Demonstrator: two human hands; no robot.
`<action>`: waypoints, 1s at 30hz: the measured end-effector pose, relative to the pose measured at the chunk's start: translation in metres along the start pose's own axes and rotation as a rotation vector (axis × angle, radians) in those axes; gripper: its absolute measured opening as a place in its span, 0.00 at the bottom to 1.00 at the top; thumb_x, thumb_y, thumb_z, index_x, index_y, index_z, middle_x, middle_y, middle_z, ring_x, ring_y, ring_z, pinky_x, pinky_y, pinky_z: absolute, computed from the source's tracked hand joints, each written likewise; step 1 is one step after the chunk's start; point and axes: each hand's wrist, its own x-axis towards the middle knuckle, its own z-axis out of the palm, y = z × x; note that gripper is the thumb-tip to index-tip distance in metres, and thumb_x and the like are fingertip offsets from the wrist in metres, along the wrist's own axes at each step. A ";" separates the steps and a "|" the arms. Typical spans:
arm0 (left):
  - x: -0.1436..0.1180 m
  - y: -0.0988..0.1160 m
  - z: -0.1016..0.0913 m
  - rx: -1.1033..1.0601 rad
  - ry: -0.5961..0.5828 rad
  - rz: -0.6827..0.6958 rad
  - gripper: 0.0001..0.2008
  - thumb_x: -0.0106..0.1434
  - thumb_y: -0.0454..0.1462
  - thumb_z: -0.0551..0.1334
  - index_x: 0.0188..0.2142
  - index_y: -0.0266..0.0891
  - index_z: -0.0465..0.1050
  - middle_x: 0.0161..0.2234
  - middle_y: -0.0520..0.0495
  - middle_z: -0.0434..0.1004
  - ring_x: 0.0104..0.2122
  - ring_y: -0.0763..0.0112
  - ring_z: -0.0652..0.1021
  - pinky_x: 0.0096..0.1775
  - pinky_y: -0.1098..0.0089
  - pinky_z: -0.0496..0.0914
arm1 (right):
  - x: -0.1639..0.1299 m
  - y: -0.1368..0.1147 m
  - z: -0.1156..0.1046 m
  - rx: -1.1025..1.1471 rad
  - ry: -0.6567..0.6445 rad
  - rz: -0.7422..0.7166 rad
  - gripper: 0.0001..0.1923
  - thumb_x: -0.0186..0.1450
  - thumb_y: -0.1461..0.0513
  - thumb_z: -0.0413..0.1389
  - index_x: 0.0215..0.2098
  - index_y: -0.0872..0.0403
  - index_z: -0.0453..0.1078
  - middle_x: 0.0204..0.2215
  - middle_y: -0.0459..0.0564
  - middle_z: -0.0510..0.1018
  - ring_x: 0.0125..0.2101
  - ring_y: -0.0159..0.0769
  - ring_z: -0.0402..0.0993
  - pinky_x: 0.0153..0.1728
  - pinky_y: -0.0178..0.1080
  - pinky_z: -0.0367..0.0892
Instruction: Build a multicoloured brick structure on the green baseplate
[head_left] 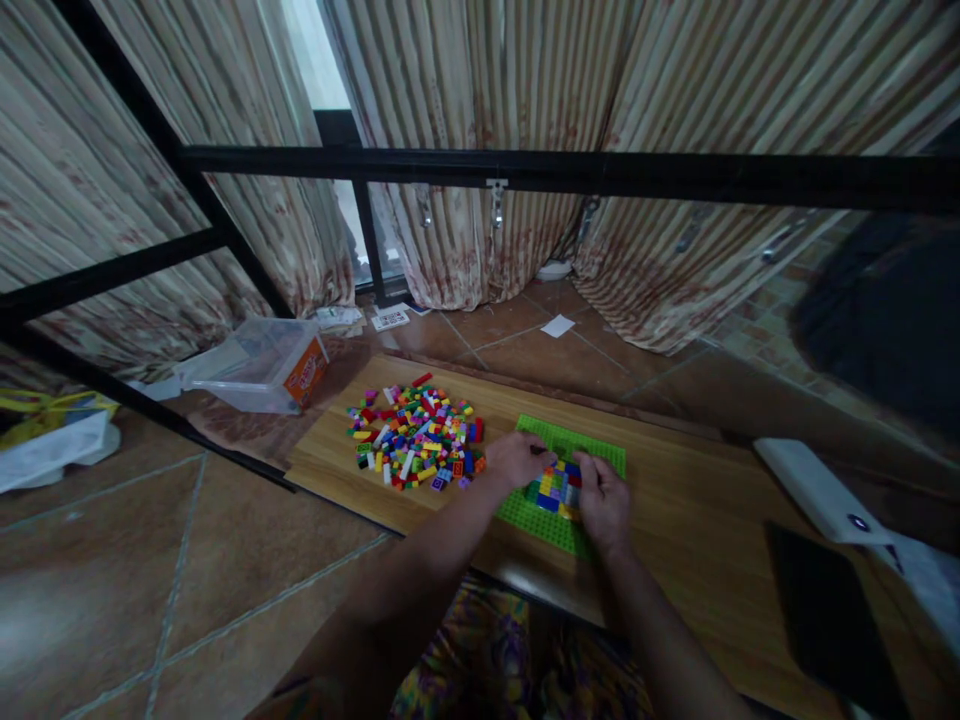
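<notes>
Evidently, in the head view, a long wood-grain surface [690,520] is laid out above a brown tiled floor [112,560], backed by striped curtains [487,90] and crossed by a black metal frame [525,170]. A clear plastic box [259,365] with an orange label is seen on the far left, beyond the surface's left end. A white paper [558,326] is seen on the floor past the far edge.

On the surface, a pile of loose toy bricks [420,435] is spread toward the left end. Just right of it, a green studded baseplate [606,456] is set, with its lower corner near the front edge. A block of joined bricks [553,488] is carried on the baseplate, between the two hands. The left hand [517,458] is held over the baseplate's left side and the right hand [604,503] over its right side, both with fingers curled inward; whether anything is pinched cannot be told. Narrow room is left between pile and baseplate; a wider stretch of wood is shown rightward, bounded by a white device [810,490] and a dark flat panel [825,610].
</notes>
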 end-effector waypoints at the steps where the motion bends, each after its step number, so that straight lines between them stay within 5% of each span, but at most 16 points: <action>1: -0.001 0.002 0.000 0.013 -0.007 -0.017 0.15 0.59 0.50 0.60 0.41 0.50 0.79 0.37 0.53 0.81 0.38 0.67 0.78 0.37 0.72 0.70 | 0.000 0.000 0.000 -0.007 -0.003 -0.004 0.25 0.67 0.49 0.43 0.38 0.55 0.75 0.38 0.55 0.79 0.41 0.42 0.73 0.46 0.44 0.65; 22: -0.004 0.007 0.006 -0.013 -0.026 0.002 0.13 0.63 0.45 0.57 0.42 0.51 0.79 0.41 0.55 0.81 0.43 0.69 0.78 0.42 0.72 0.71 | -0.001 0.001 0.002 -0.140 -0.030 -0.110 0.23 0.67 0.49 0.43 0.34 0.55 0.74 0.32 0.55 0.78 0.37 0.42 0.71 0.42 0.42 0.64; 30: -0.013 0.007 0.016 0.045 0.075 0.049 0.14 0.65 0.43 0.54 0.40 0.48 0.78 0.39 0.51 0.80 0.41 0.67 0.77 0.43 0.69 0.71 | -0.001 0.004 0.004 -0.166 -0.001 -0.218 0.19 0.65 0.52 0.47 0.32 0.54 0.74 0.32 0.54 0.78 0.35 0.42 0.72 0.41 0.43 0.65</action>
